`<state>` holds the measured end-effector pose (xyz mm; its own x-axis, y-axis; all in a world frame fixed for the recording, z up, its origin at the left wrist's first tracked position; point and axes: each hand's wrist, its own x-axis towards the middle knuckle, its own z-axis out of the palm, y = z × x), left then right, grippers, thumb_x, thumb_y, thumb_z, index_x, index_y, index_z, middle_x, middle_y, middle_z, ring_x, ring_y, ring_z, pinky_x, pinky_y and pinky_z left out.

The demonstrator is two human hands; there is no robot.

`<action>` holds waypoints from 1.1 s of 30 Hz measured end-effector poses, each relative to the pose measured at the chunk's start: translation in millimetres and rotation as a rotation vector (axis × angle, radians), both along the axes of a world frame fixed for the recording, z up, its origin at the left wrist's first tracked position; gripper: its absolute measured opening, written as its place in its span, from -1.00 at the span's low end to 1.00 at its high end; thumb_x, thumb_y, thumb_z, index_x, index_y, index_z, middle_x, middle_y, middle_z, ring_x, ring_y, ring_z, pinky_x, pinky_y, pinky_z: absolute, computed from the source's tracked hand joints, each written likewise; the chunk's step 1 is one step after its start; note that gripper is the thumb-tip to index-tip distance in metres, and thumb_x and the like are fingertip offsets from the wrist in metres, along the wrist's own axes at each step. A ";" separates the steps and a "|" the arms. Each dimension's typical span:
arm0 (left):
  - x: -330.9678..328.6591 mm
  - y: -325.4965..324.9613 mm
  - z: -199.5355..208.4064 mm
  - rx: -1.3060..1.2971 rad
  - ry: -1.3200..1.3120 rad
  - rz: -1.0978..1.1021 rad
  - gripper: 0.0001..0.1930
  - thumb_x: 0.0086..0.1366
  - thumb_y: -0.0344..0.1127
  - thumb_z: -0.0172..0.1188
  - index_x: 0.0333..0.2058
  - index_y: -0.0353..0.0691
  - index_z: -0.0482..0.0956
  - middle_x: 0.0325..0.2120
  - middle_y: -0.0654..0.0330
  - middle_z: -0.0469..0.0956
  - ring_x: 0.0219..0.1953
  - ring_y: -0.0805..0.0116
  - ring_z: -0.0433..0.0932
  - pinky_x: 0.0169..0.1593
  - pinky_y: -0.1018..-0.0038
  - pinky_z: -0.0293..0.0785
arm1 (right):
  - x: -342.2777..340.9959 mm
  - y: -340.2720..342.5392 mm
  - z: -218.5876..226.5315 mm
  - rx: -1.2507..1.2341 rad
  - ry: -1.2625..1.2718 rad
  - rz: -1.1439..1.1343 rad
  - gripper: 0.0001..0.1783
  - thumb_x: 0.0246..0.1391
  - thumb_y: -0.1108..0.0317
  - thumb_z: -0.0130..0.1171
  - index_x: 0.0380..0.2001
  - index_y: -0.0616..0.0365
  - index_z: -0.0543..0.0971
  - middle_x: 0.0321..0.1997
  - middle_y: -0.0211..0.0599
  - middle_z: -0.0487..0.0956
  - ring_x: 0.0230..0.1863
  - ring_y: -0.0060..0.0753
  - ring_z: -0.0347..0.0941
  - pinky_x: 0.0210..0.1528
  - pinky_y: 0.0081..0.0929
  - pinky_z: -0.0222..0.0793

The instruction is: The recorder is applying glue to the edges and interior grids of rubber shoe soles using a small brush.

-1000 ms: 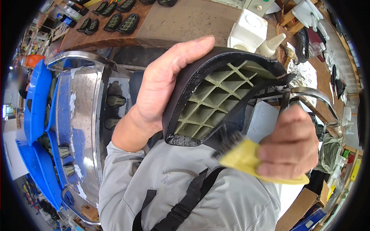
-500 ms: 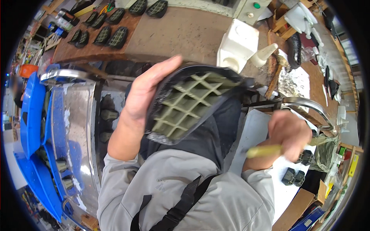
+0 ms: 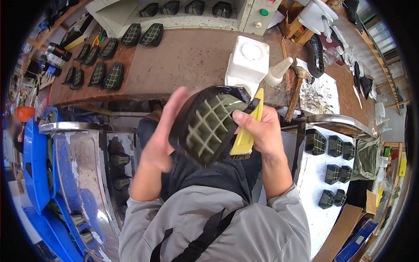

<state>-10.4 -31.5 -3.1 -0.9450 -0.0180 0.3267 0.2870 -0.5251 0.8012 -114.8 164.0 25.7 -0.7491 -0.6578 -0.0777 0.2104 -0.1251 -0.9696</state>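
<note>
Gridded piece (image 3: 205, 129), olive lattice inside a black rim, sits mid-frame, tilted, open face toward the camera, edges partly blurred. Left hand (image 3: 160, 135) at its left side: fingers extended, palm toward the piece, blurred; cannot tell whether it makes contact. Right hand (image 3: 267, 131) at its right side, pinching a yellow brush (image 3: 243, 142); thumb lies over the brush, its tip overlapping the piece's right edge. Dark bristles show at the brush's lower end.

Just above the piece, on the brown workbench (image 3: 187, 56): white container (image 3: 247, 61), pale cone (image 3: 280, 70) beside it, then a wooden-handled hammer (image 3: 297, 89) to the right. Similar gridded pieces (image 3: 114, 75) stand grouped at upper left; more dark pieces (image 3: 194, 7) line a shelf at the top edge. Right of frame: white board (image 3: 310, 174) bearing smaller gridded pieces (image 3: 333, 174) in rough rows. Far left: blue bins (image 3: 37, 148), stacked at a slant.
</note>
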 end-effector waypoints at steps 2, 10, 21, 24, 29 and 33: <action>-14.9 1.5 -17.2 -0.560 0.309 0.345 0.43 -0.35 0.07 0.55 0.30 -0.21 -0.37 0.32 -0.08 -0.25 0.33 -0.01 -0.10 0.32 0.13 -0.14 | 2.4 -9.6 -3.2 -0.022 -0.246 -0.048 -0.86 0.05 0.36 0.24 -0.44 0.21 0.58 -0.51 -0.44 0.56 -0.56 -0.67 0.45 -0.51 -0.66 0.38; -30.5 2.5 -34.9 0.304 0.125 0.451 -0.23 0.23 0.19 -0.03 0.25 -0.19 0.06 0.16 -0.02 0.22 0.20 -0.08 0.21 0.23 0.08 0.15 | -15.6 27.8 -36.9 -0.129 -0.042 -0.176 -0.77 0.05 0.36 0.21 -0.34 0.36 0.56 -0.53 -0.24 0.58 -0.58 -0.56 0.47 -0.55 -0.65 0.37; -36.6 25.8 -73.3 0.813 -0.348 0.283 -0.26 0.29 0.29 -0.34 0.19 -0.21 0.18 0.04 -0.09 0.35 -0.06 -0.10 0.42 0.02 0.10 0.38 | -51.6 2.3 -80.8 0.442 0.674 -0.420 -0.84 -0.03 0.53 0.24 -0.31 0.32 0.60 -0.47 -0.22 0.59 -0.49 -0.44 0.52 -0.39 -0.56 0.39; -35.7 28.0 -76.7 0.857 -0.438 0.270 -0.28 0.30 0.28 -0.34 0.18 -0.21 0.19 0.02 -0.10 0.37 -0.06 -0.09 0.43 0.00 0.10 0.40 | -52.8 3.2 -80.8 0.480 0.783 -0.416 -0.84 -0.07 0.54 0.24 -0.33 0.31 0.61 -0.48 -0.19 0.59 -0.47 -0.37 0.53 -0.36 -0.55 0.41; -38.9 26.9 -76.8 0.866 -0.439 0.279 -0.27 0.30 0.28 -0.34 0.20 -0.20 0.16 0.04 -0.12 0.34 -0.02 -0.11 0.42 0.02 0.10 0.40 | -48.2 5.7 -64.5 0.446 0.701 -0.350 -0.87 -0.07 0.54 0.25 -0.37 0.31 0.61 -0.42 -0.21 0.61 -0.41 -0.42 0.54 -0.32 -0.57 0.41; -37.0 31.2 -62.9 0.906 -0.435 0.217 -0.22 0.27 0.34 -0.39 0.24 -0.17 0.10 0.10 -0.17 0.27 0.00 -0.12 0.40 0.07 0.11 0.36 | -51.3 8.0 -67.6 0.549 0.484 -0.368 -0.87 -0.03 0.51 0.24 -0.36 0.31 0.61 -0.41 -0.26 0.61 -0.41 -0.53 0.50 -0.35 -0.64 0.38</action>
<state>-47.4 -0.2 -66.0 -0.9251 -0.2720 -0.2651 0.2275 -0.9557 0.1868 -166.1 172.0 -41.9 -0.9428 -0.3258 0.0700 -0.2091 0.4148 -0.8856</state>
